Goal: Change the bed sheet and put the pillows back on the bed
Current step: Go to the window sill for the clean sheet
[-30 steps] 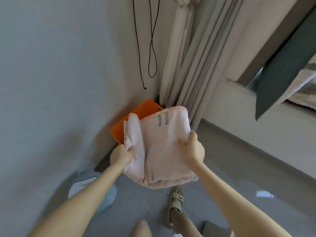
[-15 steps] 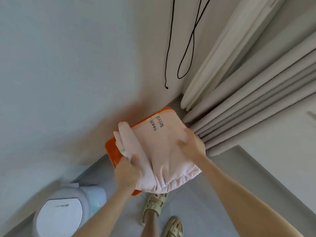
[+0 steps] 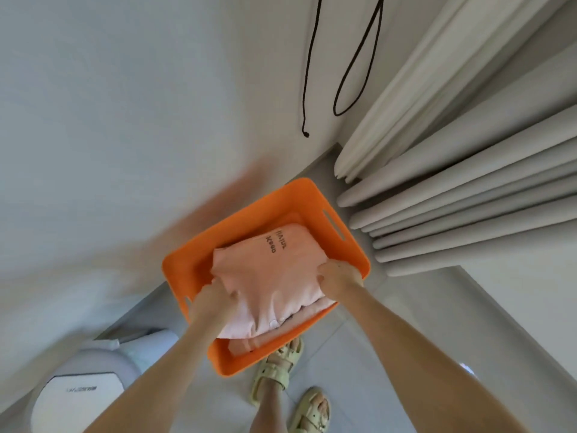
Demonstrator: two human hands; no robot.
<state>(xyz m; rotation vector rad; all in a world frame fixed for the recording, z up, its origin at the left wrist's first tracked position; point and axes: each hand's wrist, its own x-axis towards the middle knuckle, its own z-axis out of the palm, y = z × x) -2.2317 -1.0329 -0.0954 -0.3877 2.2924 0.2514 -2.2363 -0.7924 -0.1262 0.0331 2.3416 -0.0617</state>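
A folded pale pink sheet [image 3: 274, 276] with dark printed lettering lies inside an orange plastic basket [image 3: 249, 220] on the floor by the wall. My left hand [image 3: 215, 300] grips the sheet's near left edge. My right hand [image 3: 338, 275] grips its right edge at the basket's rim. Another pink folded cloth [image 3: 249, 342] lies under the sheet at the basket's near end. The bed and pillows are out of view.
Beige curtains [image 3: 468, 198] hang to the floor right of the basket. A black cord [image 3: 343, 89] dangles down the white wall. A grey and white appliance [image 3: 84, 389] stands at the lower left. My sandalled feet [image 3: 281, 367] stand on the grey tiled floor just before the basket.
Both hands have lowered the pink sheet from above the basket down into it. The view has tilted down, so the whole basket shows.
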